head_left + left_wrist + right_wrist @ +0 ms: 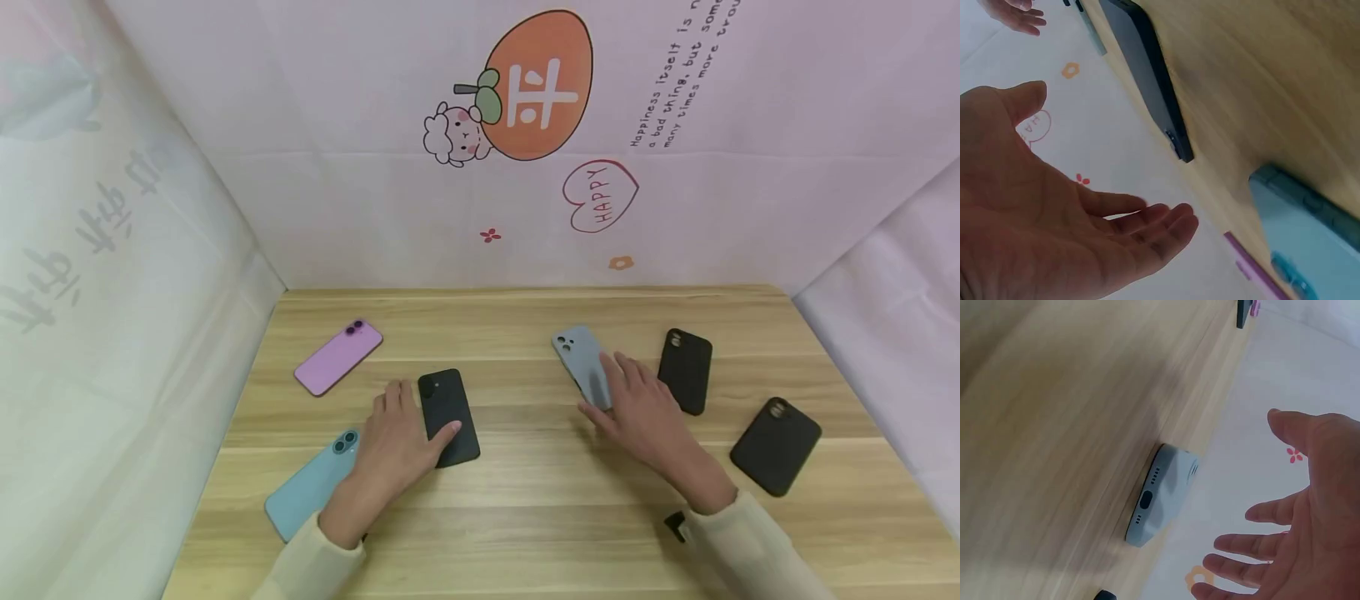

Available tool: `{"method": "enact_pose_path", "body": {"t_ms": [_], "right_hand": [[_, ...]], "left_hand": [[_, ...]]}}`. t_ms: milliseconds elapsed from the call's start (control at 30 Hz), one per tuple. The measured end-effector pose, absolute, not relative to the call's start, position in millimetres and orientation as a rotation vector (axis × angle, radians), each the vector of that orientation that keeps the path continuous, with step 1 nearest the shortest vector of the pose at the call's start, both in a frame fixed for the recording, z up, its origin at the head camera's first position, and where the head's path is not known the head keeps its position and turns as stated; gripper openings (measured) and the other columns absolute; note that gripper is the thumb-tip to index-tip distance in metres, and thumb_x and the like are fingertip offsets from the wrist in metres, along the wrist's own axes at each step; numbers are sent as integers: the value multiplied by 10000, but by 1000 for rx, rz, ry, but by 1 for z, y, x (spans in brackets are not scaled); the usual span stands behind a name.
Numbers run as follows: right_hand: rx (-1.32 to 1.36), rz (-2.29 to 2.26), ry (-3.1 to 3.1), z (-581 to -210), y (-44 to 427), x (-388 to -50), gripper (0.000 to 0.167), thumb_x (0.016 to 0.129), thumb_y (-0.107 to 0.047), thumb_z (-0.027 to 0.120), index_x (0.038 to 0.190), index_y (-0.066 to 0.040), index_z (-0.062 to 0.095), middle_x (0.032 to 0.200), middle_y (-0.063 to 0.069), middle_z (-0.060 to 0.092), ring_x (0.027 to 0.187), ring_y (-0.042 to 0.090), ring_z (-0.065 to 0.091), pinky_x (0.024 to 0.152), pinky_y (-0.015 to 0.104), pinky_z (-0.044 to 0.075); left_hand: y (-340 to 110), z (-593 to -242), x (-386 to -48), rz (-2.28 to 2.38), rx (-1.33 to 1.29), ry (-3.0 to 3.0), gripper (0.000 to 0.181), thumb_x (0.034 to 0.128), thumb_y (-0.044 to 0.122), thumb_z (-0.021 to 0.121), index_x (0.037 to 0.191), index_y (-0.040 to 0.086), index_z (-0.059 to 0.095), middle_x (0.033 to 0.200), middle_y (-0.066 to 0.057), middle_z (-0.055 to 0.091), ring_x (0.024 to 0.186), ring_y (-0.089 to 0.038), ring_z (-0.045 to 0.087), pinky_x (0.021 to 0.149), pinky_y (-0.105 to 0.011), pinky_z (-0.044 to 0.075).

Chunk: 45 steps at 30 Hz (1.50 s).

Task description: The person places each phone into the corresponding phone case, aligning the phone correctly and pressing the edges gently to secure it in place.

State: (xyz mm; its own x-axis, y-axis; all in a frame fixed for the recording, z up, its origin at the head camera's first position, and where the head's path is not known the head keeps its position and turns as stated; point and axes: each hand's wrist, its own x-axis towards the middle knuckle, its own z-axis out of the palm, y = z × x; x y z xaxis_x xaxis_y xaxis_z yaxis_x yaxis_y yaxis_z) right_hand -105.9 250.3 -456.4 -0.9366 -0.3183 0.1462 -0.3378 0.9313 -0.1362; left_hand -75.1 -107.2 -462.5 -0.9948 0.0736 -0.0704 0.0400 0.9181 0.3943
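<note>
Nearest, 1 light-blue rectangular phone [309,483] lies on the wood-grain table [525,521]; beyond it, L hand [393,442], fingers open & holding nothing, hovers by a flat black rectangular phone [451,410]. R hand [639,408], also open, hovers over a pale grey-blue rectangular phone case [579,357], approx. level w/ 1 pink rectangular phone [339,358] far L. Looks like a reach, pre-grip: next move prob. calls for lowering both hands & curling fingers round the edges.

The black phone [450,407] looks matt, the tabletop [517,517] wooden.

The head camera looks forward and down at the table [525,533]; wrist cameras (nearer, tilted) share the cloth [405,217].
</note>
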Motion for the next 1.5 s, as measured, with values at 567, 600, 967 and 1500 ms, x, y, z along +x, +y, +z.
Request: {"method": "enact_pose_path", "body": {"t_ms": [567,600,967,1500], "right_hand": [[335,350,-3125,-473,249,-135,795,1024,-403,706,1505,157,410,1391,424,522,1209,597,542,914,695,526],[321,360,-3140,-474,249,-136,792,1026,-403,702,1504,154,407,1393,425,518,1207,593,542,907,692,527],[256,336,-3175,-485,244,-145,771,1030,-362,693,1515,156,392,1377,425,516,1209,566,543,902,672,528],[213,555,-3209,-475,235,-148,916,905,-221,835,1542,185,317,1359,415,431,1111,480,573,862,567,565]], "left_hand": [[-85,-481,-87,328,102,2965,1043,948,728,611,1282,-258,559,1293,-313,510,1164,-395,493,947,-544,551],[-84,-482,-88,319,102,2970,1042,946,729,612,1281,-256,563,1315,-316,503,1183,-398,485,953,-544,548],[-75,-484,-96,252,81,2977,1032,903,738,670,1250,-233,611,1383,-324,484,1251,-435,466,985,-593,515],[-78,-469,-109,507,147,2831,764,727,194,926,1270,-195,554,1168,-242,464,1069,-386,461,793,-556,558]]}}
